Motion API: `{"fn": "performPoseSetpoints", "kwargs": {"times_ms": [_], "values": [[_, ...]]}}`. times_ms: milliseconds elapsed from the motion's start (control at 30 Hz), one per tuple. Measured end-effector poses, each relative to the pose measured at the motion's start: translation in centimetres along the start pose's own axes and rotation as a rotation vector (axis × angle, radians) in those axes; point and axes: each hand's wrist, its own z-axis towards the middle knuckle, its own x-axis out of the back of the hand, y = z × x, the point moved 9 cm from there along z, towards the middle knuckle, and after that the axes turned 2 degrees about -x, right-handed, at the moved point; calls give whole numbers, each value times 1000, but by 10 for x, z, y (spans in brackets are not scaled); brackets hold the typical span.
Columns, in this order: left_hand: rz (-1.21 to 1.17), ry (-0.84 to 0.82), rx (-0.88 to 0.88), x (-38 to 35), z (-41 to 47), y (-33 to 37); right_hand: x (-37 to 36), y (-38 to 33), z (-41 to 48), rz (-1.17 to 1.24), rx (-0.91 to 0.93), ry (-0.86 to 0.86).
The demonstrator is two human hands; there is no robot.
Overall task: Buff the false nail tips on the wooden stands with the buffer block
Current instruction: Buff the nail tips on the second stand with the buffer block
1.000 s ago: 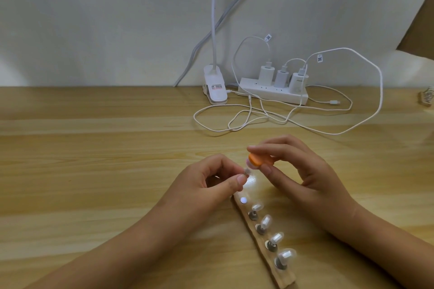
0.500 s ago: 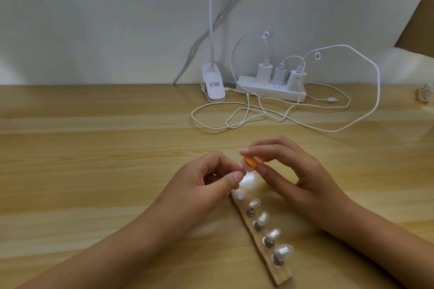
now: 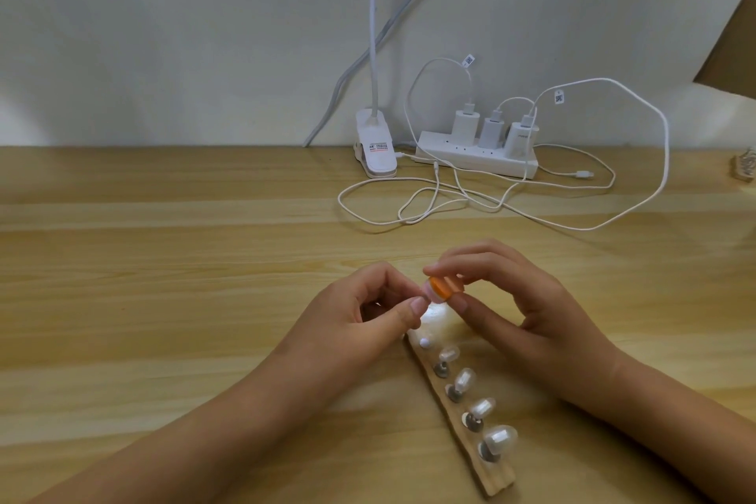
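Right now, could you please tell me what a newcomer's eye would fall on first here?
The two hands meeting at the centre: the right hand pinches an orange buffer block against a pale held nail tip pinched by the left hand. Just nearer, a slanted wooden stand carries a row of nail tips, four glossy ones. By the wall, a white power strip trails looped cables.

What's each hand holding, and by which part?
Right hand pinches the orange buffer, fingers on top, thumb beneath. Left hand pinches a nail tip at the buffer's end; where on it is hidden.
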Motion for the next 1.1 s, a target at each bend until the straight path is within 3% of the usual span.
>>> {"fn": "performPoseSetpoints", "kwargs": {"times_ms": [967,1100], "values": [[-1,4,25,-1,-2,2,-2,-5,-1,-12,6,-13],[9,-2,23,-1,-2,1,1,6,0,20,-78,-8]]}}
